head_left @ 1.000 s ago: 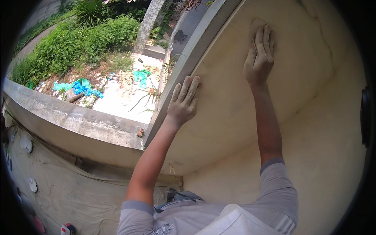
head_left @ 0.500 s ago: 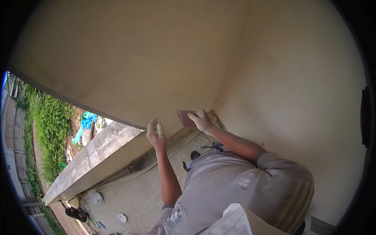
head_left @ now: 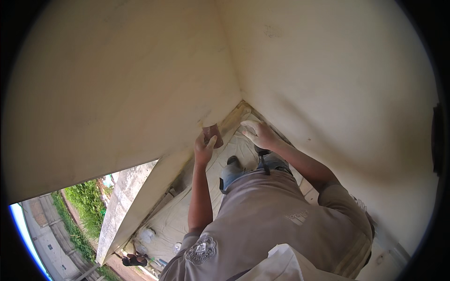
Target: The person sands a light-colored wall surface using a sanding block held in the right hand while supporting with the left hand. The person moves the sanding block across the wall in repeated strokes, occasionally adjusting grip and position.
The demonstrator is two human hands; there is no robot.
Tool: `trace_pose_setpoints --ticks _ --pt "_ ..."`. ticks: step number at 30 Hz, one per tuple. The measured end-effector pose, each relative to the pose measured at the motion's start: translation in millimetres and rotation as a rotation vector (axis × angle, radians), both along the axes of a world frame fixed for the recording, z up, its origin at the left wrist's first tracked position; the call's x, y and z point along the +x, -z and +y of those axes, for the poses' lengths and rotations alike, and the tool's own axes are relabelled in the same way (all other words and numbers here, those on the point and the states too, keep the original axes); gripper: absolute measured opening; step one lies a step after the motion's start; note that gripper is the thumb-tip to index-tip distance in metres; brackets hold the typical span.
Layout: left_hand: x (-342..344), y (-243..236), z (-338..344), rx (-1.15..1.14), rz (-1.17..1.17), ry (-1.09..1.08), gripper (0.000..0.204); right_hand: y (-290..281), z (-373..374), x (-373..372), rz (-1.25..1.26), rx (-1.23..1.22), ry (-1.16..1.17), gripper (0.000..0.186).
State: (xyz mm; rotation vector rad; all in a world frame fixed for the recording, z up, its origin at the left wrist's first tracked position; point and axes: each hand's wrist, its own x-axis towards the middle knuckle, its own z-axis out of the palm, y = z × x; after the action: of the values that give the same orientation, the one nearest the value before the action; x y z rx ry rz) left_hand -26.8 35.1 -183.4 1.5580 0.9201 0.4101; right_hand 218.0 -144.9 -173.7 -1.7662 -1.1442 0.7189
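A small reddish-brown sheet of sandpaper [head_left: 212,132] is gripped between the thumb and fingers of my left hand [head_left: 203,148], just beside the pale plastered wall [head_left: 117,84]. To its right, my right hand [head_left: 261,136] is held apart from the sheet, dusted pale, its fingers slightly curled and separated with nothing visible in them. Both hands are in front of my body, above my shoes and the dusty drop cloth [head_left: 187,220] on the floor.
A second plastered wall [head_left: 347,84] meets the first in a corner. At lower left a rough concrete ledge [head_left: 123,201] borders an opening onto greenery [head_left: 84,201] and a path. Small containers [head_left: 147,234] and a dark, indistinct object [head_left: 135,260] lie near the ledge.
My hands have come down from the wall by the opening. The sandpaper has passed from my right hand to my left, and the view has swung toward the corner.
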Motion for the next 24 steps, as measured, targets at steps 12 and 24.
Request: trace_pose_setpoints --ticks 12,24 --pt "-55 -1 68 0.355 0.155 0.292 0.03 -405 -181 -5 -0.673 -0.246 -0.031 0.03" --pt "-86 -28 67 0.064 -0.075 0.342 0.022 -397 32 -34 -0.133 1.178 0.01 0.043"
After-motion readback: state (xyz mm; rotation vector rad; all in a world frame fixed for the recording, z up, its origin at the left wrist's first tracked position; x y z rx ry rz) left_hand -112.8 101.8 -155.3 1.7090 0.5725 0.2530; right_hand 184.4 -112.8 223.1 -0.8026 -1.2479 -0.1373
